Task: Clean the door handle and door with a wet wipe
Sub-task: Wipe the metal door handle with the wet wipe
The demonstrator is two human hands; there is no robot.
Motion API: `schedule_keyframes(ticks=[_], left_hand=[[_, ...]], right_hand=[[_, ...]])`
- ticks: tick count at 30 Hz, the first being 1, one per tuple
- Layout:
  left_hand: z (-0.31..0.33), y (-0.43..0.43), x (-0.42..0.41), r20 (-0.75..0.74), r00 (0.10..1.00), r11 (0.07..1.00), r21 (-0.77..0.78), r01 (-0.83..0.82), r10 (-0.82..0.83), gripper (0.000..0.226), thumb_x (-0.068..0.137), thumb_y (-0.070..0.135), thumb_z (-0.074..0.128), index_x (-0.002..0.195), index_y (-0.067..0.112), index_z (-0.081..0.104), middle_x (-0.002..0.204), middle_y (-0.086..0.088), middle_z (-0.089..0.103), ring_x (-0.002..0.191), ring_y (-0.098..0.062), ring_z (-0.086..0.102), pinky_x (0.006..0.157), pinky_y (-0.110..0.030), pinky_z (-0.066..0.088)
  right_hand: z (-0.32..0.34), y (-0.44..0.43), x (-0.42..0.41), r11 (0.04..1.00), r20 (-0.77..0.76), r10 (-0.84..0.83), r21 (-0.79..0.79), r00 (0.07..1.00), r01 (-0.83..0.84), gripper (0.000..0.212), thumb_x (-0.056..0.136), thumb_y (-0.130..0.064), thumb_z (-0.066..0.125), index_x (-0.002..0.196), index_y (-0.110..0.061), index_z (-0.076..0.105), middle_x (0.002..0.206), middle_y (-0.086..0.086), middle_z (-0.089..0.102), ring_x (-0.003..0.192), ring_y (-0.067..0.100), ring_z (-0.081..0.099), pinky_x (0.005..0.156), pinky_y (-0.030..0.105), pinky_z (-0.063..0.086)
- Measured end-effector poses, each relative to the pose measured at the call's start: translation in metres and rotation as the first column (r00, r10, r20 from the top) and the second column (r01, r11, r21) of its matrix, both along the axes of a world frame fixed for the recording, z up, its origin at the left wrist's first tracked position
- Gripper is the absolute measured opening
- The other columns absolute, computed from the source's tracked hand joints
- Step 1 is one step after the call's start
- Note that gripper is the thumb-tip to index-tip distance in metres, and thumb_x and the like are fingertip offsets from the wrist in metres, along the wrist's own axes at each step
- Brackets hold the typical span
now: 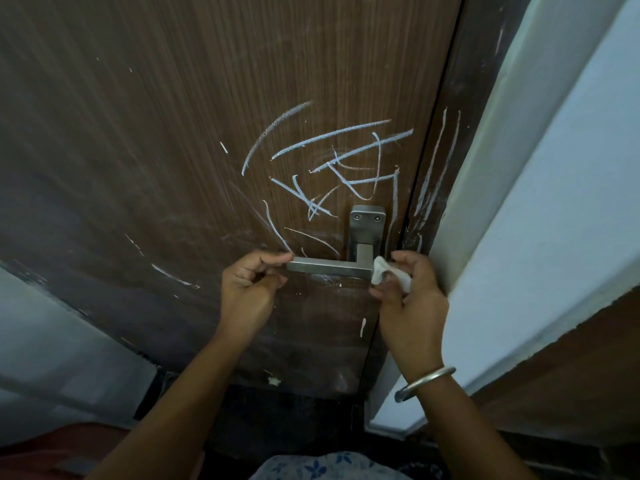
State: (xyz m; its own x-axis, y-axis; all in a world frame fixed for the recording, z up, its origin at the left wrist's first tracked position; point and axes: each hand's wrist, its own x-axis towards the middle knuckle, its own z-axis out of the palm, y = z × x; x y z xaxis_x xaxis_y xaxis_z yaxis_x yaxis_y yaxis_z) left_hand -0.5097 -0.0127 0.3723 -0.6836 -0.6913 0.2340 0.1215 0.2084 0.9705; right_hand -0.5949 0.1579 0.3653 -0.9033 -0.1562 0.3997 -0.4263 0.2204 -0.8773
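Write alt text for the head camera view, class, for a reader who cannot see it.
A person's right hand presses a crumpled white wet wipe to the pivot end of a steel lever door handle, while the left hand pinches the lever's free end. White chalk scribbles cover the brown wooden door above the handle.
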Motion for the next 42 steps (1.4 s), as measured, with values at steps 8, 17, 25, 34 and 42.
schedule_keyframes(ticks=[8, 17, 25, 34, 42], left_hand=[[-0.002, -0.001, -0.001, -0.020, 1.000, 1.000, -0.018, -0.017, 0.016, 0.052, 0.073, -0.025, 0.047, 0.079, 0.022, 0.068, 0.073, 0.003, 0.068, 0.060, -0.001, 0.059, 0.062, -0.013, 0.050], [-0.002, 0.006, -0.006, -0.046, 0.996, 0.997, -0.025, -0.073, 0.072, 0.049, 0.074, -0.025, 0.047, 0.077, 0.019, 0.066, 0.066, -0.005, 0.060, 0.060, -0.002, 0.059, 0.063, -0.012, 0.048], [0.003, 0.008, -0.004, -0.034, 0.997, 0.998, -0.014, -0.063, 0.062, 0.048, 0.074, -0.026, 0.046, 0.077, 0.018, 0.067, 0.065, 0.012, 0.069, 0.062, -0.001, 0.060, 0.063, -0.012, 0.049], [0.006, 0.008, -0.001, -0.041, 0.999, 0.999, -0.011, -0.033, 0.033, 0.052, 0.075, -0.027, 0.043, 0.084, 0.018, 0.066, 0.078, -0.003, 0.065, 0.061, 0.000, 0.059, 0.061, -0.011, 0.049], [0.001, 0.006, -0.005, -0.066, 0.997, 0.999, -0.010, -0.042, 0.041, 0.048, 0.074, -0.028, 0.045, 0.079, 0.016, 0.066, 0.065, 0.008, 0.069, 0.061, -0.002, 0.061, 0.061, -0.012, 0.050]], right_hand=[[-0.003, -0.015, 0.002, 0.998, 0.043, 0.040, 0.044, 0.998, -0.042, 0.036, 0.089, 0.001, 0.053, 0.119, -0.015, 0.061, 0.114, -0.001, 0.063, 0.104, 0.021, 0.062, 0.091, 0.035, 0.051], [0.004, -0.008, -0.006, 0.852, 0.704, 0.383, -0.520, 0.598, 0.066, 0.013, 0.091, -0.009, 0.053, 0.090, -0.008, 0.066, 0.070, 0.004, 0.064, 0.052, 0.008, 0.059, 0.048, 0.022, 0.050], [0.006, -0.029, -0.009, 0.573, 0.683, 0.705, -0.707, 0.192, 0.413, 0.015, 0.089, 0.000, 0.051, 0.100, 0.000, 0.061, 0.096, 0.019, 0.062, 0.078, 0.024, 0.060, 0.051, 0.024, 0.054], [0.000, -0.025, -0.014, 0.578, 0.611, 0.777, -0.787, 0.148, 0.216, 0.023, 0.087, 0.007, 0.042, 0.099, -0.001, 0.061, 0.075, 0.017, 0.070, 0.057, 0.018, 0.065, 0.051, 0.023, 0.053], [-0.003, -0.030, -0.003, 0.441, 0.522, 0.838, -0.819, 0.159, 0.367, 0.020, 0.072, 0.008, 0.054, 0.088, 0.007, 0.065, 0.087, 0.023, 0.070, 0.075, 0.031, 0.071, 0.065, 0.036, 0.060]])
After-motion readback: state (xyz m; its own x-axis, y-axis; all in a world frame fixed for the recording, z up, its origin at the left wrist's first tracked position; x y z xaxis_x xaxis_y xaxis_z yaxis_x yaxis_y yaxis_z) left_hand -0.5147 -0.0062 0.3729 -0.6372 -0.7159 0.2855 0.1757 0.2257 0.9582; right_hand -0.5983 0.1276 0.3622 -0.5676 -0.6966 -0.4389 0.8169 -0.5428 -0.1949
